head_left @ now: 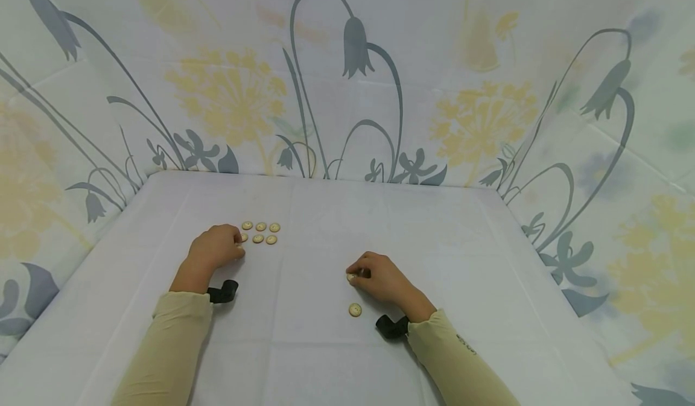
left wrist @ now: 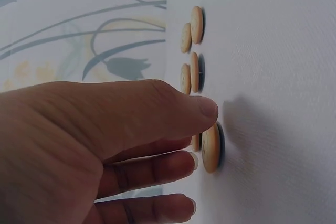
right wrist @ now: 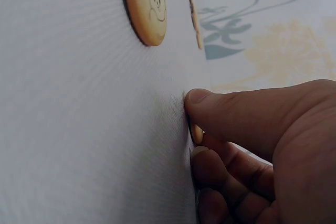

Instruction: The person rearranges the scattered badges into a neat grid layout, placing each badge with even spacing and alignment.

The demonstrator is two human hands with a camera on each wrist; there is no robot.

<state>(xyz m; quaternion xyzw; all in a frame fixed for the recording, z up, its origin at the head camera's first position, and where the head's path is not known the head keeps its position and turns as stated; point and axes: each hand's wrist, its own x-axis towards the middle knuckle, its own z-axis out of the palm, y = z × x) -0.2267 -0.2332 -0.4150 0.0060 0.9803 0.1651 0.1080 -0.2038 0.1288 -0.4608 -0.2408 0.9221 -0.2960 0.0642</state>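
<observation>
At the left of the table, my left hand (head_left: pixel 215 246) reaches in with bent fingers and pinches a small round biscuit (left wrist: pixel 211 148). The thumb overlaps its rim in the left wrist view. This biscuit is at the left end of the front row; fingers partly hide it in the head view. My right hand (head_left: pixel 382 276) pinches another biscuit (head_left: pixel 350 277) between thumb and fingers, close to the tabletop, and mostly covers it. Nearer to me, a loose biscuit (head_left: pixel 355 310) lies flat. In the right wrist view, a biscuit (right wrist: pixel 149 6) shows a printed animal face.
Beside the left hand, several biscuits (head_left: pixel 260 227) lie in two short rows. A white cloth covers the table (head_left: pixel 320 364). Flower-patterned fabric (head_left: pixel 326 92) rises along its back and sides. Black wrist cameras (head_left: pixel 392 327) stick out from both sleeves.
</observation>
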